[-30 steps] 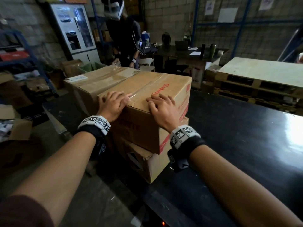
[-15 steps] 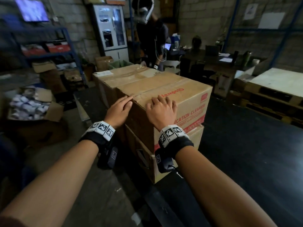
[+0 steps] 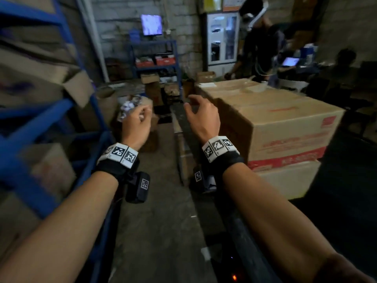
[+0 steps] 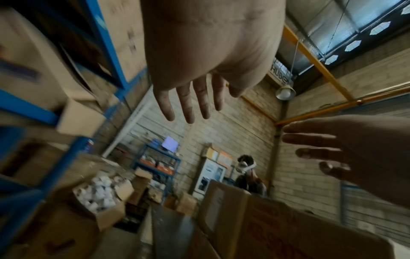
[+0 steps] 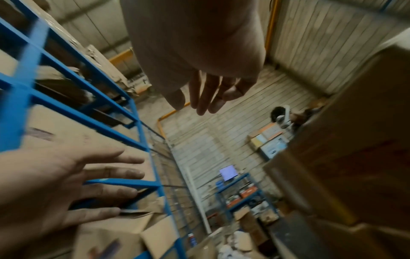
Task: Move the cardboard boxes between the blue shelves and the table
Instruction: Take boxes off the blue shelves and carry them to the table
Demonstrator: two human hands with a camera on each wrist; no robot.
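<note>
**Cardboard boxes sit on the table, and both hands are free**

Brown cardboard is all around. On the right, a top box with red print sits on a lower box, and both rest on the dark table. A long box with a white label lies just behind them, on the far side.

The left hand and the right hand are up in the air between the table and the blue shelves. Neither hand touches a box. In the wrist views the fingers hang long and loose, with nothing in them, and the right hand's fingers look the same.

The blue shelves stand on the left, close by. They hold more cardboard boxes on several levels, such as a shelf box low down. The pictures are blurry there, so I cannot count them.

I think some of the job is done, because boxes are already stacked on the table. A lot may be left, because the shelves look full. The arms point toward the gap beside the shelves, so the next box likely comes from there.

Far off, another person stands by a white cabinet, and an open box of white things sits on the floor.
</note>
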